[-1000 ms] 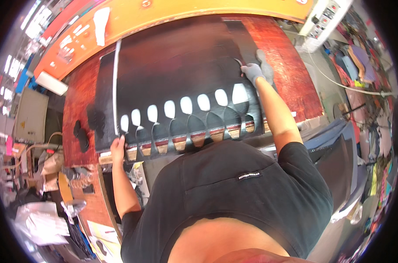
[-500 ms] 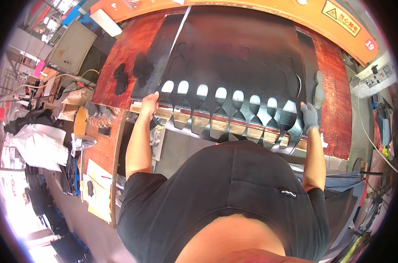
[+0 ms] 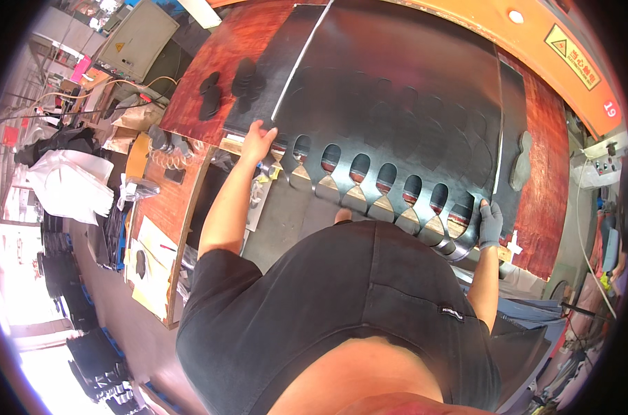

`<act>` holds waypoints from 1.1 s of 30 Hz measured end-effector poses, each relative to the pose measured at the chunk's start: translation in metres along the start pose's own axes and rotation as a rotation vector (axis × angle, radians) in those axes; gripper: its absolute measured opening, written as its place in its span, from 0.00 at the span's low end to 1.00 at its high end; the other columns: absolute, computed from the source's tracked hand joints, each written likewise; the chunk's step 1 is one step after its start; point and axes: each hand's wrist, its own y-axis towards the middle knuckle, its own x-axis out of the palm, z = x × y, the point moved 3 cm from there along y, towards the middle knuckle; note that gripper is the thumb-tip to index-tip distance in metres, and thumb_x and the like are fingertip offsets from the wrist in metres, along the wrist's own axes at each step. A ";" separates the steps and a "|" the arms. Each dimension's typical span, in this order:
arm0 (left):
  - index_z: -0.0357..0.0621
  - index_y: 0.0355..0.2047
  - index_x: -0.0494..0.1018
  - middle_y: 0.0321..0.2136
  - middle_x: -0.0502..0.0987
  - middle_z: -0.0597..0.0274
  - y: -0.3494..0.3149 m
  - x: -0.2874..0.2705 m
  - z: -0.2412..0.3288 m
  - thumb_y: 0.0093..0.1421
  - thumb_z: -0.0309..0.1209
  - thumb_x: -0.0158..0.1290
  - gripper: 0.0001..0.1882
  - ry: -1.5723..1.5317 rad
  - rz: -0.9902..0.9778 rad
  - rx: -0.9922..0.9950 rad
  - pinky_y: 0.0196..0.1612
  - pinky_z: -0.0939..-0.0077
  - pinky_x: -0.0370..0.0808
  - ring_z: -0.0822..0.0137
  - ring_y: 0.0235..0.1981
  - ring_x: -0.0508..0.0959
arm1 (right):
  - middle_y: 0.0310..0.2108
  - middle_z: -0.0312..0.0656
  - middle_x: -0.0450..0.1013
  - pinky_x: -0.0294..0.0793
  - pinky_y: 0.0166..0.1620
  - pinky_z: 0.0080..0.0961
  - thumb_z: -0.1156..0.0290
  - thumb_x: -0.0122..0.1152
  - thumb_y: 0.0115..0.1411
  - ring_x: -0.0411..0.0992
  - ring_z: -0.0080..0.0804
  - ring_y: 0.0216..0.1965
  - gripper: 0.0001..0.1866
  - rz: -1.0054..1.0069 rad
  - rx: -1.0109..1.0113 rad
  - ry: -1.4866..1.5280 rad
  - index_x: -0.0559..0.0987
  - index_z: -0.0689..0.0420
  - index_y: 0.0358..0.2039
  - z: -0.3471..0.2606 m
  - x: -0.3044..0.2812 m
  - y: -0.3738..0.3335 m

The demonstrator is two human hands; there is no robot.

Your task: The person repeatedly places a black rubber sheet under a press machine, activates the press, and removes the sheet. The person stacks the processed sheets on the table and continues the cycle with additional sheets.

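Note:
A large black sheet (image 3: 425, 90) lies on the work board, and its near part droops over the front edge. A row of rounded cut-outs (image 3: 386, 178) runs across that part, with narrow strips between them and the board's red and pale wooden edge visible through several. My bare left hand (image 3: 257, 143) is at the sheet's near left corner, thumb and fingers closed about its edge. On the right, my right hand (image 3: 491, 223), in a grey glove, grips the sheet's near right corner. Fainter curved outlines mark the sheet farther back.
An orange machine beam (image 3: 459, 24) spans the far side. Dark sole-shaped pieces (image 3: 210, 95) rest on the red board (image 3: 182, 114) at left, another piece (image 3: 520, 162) at right. A wooden side table (image 3: 179, 228) holding papers stands to my left.
The view has turned slightly. Bright patches in the cut-outs have given way to dark and red-edged openings. Both hands stay at the sheet's near corners.

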 end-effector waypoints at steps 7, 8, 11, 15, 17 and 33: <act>0.46 0.36 0.69 0.26 0.76 0.63 0.029 0.003 0.016 0.56 0.39 0.57 0.14 -0.760 -0.600 -0.616 0.24 0.76 0.71 0.71 0.24 0.76 | 0.39 0.45 0.70 0.68 0.42 0.33 0.61 0.62 0.54 0.70 0.38 0.38 0.21 0.460 -0.392 -0.702 0.71 0.59 0.44 -0.042 0.006 -0.017; 0.48 0.38 0.67 0.29 0.75 0.62 0.028 -0.001 0.017 0.56 0.37 0.57 0.14 -0.860 -0.640 -0.619 0.27 0.71 0.74 0.69 0.27 0.76 | 0.43 0.46 0.69 0.68 0.45 0.33 0.63 0.62 0.54 0.69 0.39 0.43 0.20 0.457 -0.398 -0.719 0.71 0.58 0.45 -0.056 0.016 -0.018; 0.49 0.41 0.67 0.34 0.74 0.60 0.028 -0.006 0.018 0.56 0.37 0.57 0.16 -1.083 -0.794 -0.639 0.32 0.58 0.77 0.63 0.30 0.77 | 0.42 0.46 0.69 0.67 0.48 0.32 0.67 0.61 0.54 0.69 0.40 0.45 0.18 0.257 -0.632 -0.581 0.71 0.59 0.44 -0.104 0.084 -0.021; 0.44 0.42 0.69 0.37 0.75 0.55 0.038 0.001 0.021 0.60 0.37 0.52 0.13 -1.284 -0.932 -0.386 0.38 0.61 0.78 0.61 0.35 0.77 | 0.43 0.45 0.70 0.67 0.50 0.32 0.68 0.65 0.48 0.68 0.42 0.47 0.21 -0.152 -0.959 -0.578 0.72 0.57 0.44 -0.158 0.226 -0.038; 0.40 0.44 0.69 0.39 0.75 0.55 0.041 0.005 0.021 0.61 0.35 0.50 0.15 -1.403 -0.994 -0.350 0.41 0.67 0.77 0.62 0.37 0.77 | 0.46 0.46 0.69 0.67 0.52 0.35 0.65 0.66 0.45 0.67 0.44 0.48 0.28 -0.356 -1.112 -0.630 0.70 0.57 0.47 -0.171 0.299 -0.049; 0.37 0.46 0.67 0.37 0.76 0.58 0.037 0.005 0.011 0.63 0.33 0.46 0.15 -1.087 -0.806 -0.352 0.32 0.77 0.74 0.66 0.32 0.76 | 0.28 0.44 0.75 0.68 0.36 0.29 0.57 0.49 0.60 0.71 0.31 0.31 0.21 0.123 -0.563 -0.256 0.76 0.66 0.31 -0.281 0.405 0.087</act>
